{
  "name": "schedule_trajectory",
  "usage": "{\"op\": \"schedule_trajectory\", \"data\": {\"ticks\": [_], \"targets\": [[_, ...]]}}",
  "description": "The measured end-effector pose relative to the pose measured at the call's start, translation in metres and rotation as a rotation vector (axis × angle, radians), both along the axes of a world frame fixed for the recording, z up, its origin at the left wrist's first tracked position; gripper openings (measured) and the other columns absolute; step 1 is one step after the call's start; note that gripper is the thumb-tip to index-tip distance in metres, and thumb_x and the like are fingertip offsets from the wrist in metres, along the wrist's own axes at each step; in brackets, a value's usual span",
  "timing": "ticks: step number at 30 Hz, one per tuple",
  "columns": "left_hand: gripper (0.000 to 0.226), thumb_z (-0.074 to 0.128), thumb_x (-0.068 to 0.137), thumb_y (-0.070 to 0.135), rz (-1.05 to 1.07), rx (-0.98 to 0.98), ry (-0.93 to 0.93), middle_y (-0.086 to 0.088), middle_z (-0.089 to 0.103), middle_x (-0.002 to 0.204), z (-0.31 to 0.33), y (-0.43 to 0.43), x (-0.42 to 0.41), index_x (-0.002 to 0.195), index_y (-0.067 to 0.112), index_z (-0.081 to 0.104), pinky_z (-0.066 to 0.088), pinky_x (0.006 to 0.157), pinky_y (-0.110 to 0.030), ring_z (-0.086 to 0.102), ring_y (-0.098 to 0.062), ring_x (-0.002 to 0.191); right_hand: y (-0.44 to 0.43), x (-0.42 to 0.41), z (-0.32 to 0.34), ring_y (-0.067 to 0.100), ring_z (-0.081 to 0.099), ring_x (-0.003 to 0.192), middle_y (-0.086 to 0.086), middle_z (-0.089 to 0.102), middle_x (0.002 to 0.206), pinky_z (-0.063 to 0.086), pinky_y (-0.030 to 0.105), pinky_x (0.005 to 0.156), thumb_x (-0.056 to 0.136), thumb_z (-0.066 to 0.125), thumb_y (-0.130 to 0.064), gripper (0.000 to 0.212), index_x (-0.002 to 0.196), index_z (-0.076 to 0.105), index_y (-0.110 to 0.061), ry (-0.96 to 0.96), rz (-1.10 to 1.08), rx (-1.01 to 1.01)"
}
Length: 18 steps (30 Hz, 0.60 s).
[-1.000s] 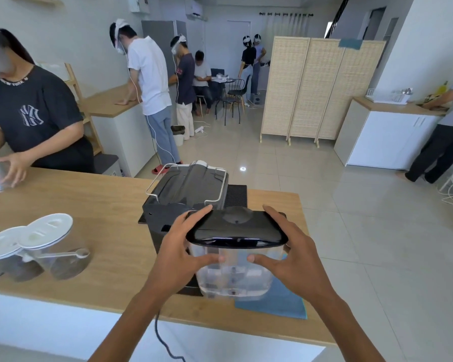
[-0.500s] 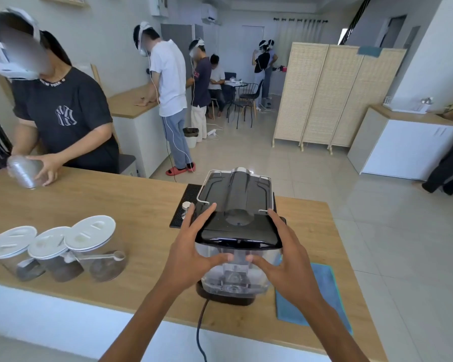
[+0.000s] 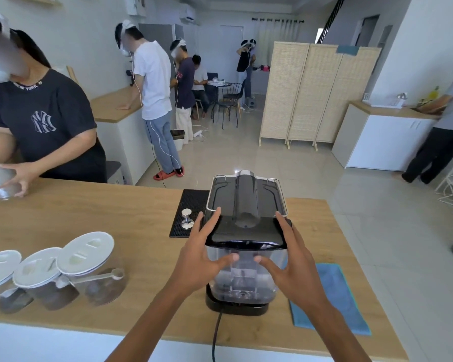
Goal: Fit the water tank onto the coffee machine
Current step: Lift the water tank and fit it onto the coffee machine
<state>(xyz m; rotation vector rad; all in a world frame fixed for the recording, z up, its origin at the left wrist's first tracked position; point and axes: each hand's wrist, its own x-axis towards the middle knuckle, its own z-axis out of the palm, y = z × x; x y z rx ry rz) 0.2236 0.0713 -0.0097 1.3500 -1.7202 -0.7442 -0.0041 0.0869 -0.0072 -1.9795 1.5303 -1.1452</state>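
The water tank (image 3: 246,283) is a clear box with a glossy black lid. It stands upright against the near side of the black coffee machine (image 3: 246,194), resting on the machine's black base (image 3: 236,308). My left hand (image 3: 196,257) grips the tank's left side, fingers along the lid edge and thumb on the clear front wall. My right hand (image 3: 293,265) mirrors it on the right side. The machine's front is hidden from me.
On the wooden counter (image 3: 115,218), three white-lidded jars (image 3: 87,267) stand at the left and a blue cloth (image 3: 332,296) lies at the right. A metal tamper (image 3: 186,218) sits on a black mat (image 3: 191,202). The power cord (image 3: 216,333) hangs over the near edge. A person (image 3: 45,121) stands across the counter.
The tank has come down and in against the machine, from held above the counter to resting on the base. My fingers have straightened along its sides.
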Motion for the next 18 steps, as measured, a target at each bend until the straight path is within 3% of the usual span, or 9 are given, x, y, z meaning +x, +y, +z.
{"op": "schedule_trajectory", "data": {"ticks": [4, 6, 8, 10, 12, 13, 16, 18], "targets": [[0.102, 0.083, 0.075, 0.048, -0.029, 0.013, -0.031, 0.010, 0.008, 0.168, -0.008, -0.005, 0.002, 0.150, 0.061, 0.017, 0.025, 0.116, -0.040, -0.007, 0.014, 0.142, -0.003, 0.002, -0.010, 0.013, 0.030, 0.149, -0.009, 0.013, 0.169, 0.042, 0.024, 0.100, 0.078, 0.063, -0.068, 0.097, 0.157, 0.009, -0.047, 0.032, -0.034, -0.001], [0.102, 0.084, 0.074, 0.047, -0.030, -0.004, -0.053, 0.011, 0.006, 0.168, -0.014, -0.005, 0.001, 0.151, 0.060, 0.018, 0.026, 0.114, -0.034, -0.010, 0.030, 0.131, -0.002, 0.003, -0.015, 0.003, 0.025, 0.149, -0.013, 0.005, 0.169, 0.044, 0.014, 0.091, 0.079, 0.062, -0.068, 0.096, 0.156, 0.006, -0.051, 0.041, -0.044, -0.003], [0.101, 0.085, 0.073, 0.046, -0.019, -0.028, -0.058, 0.011, 0.003, 0.168, -0.017, -0.004, 0.000, 0.152, 0.055, 0.021, 0.026, 0.107, -0.024, -0.009, 0.040, 0.122, 0.000, 0.006, -0.017, -0.022, 0.022, 0.138, -0.014, 0.003, 0.169, 0.041, -0.002, 0.078, 0.079, 0.063, -0.065, 0.095, 0.156, 0.008, -0.049, 0.020, -0.048, 0.001], [0.100, 0.084, 0.071, 0.050, -0.013, -0.047, -0.057, 0.011, 0.002, 0.168, -0.016, -0.003, -0.001, 0.152, 0.052, 0.024, 0.027, 0.104, -0.022, -0.007, 0.042, 0.119, 0.001, 0.007, -0.017, -0.026, 0.029, 0.130, -0.014, 0.004, 0.169, 0.041, -0.004, 0.072, 0.079, 0.065, -0.062, 0.095, 0.157, 0.013, -0.045, -0.011, -0.051, 0.015], [0.099, 0.082, 0.068, 0.056, -0.005, -0.066, -0.047, 0.010, 0.004, 0.168, -0.015, -0.004, -0.002, 0.151, 0.052, 0.027, 0.026, 0.104, -0.022, -0.006, 0.040, 0.122, 0.001, 0.009, -0.018, -0.018, 0.036, 0.128, -0.013, 0.005, 0.170, 0.042, -0.004, 0.072, 0.080, 0.068, -0.057, 0.093, 0.157, 0.017, -0.043, -0.033, -0.057, 0.015], [0.099, 0.081, 0.067, 0.058, 0.002, -0.072, -0.040, 0.010, 0.006, 0.168, -0.014, -0.004, -0.002, 0.151, 0.053, 0.028, 0.025, 0.105, -0.020, -0.004, 0.037, 0.126, 0.002, 0.010, -0.019, -0.024, 0.035, 0.126, -0.012, 0.005, 0.170, 0.041, -0.005, 0.074, 0.080, 0.070, -0.055, 0.093, 0.157, 0.019, -0.042, -0.038, -0.061, 0.011], [0.098, 0.079, 0.066, 0.060, 0.018, -0.087, -0.029, 0.011, 0.008, 0.168, -0.009, -0.004, -0.002, 0.150, 0.053, 0.031, 0.018, 0.099, 0.004, 0.007, 0.015, 0.140, 0.002, 0.012, -0.022, -0.031, 0.028, 0.127, -0.008, 0.010, 0.169, 0.033, -0.009, 0.083, 0.081, 0.072, -0.048, 0.092, 0.156, 0.021, -0.039, -0.080, -0.081, 0.002], [0.097, 0.077, 0.065, 0.062, 0.024, -0.091, -0.027, 0.011, 0.008, 0.168, -0.006, -0.006, -0.002, 0.150, 0.052, 0.032, 0.017, 0.088, 0.012, 0.013, 0.004, 0.146, 0.000, 0.011, -0.022, -0.028, 0.018, 0.135, -0.008, 0.014, 0.169, 0.026, -0.009, 0.090, 0.082, 0.074, -0.043, 0.093, 0.155, 0.017, -0.044, -0.107, -0.087, -0.015]]}}
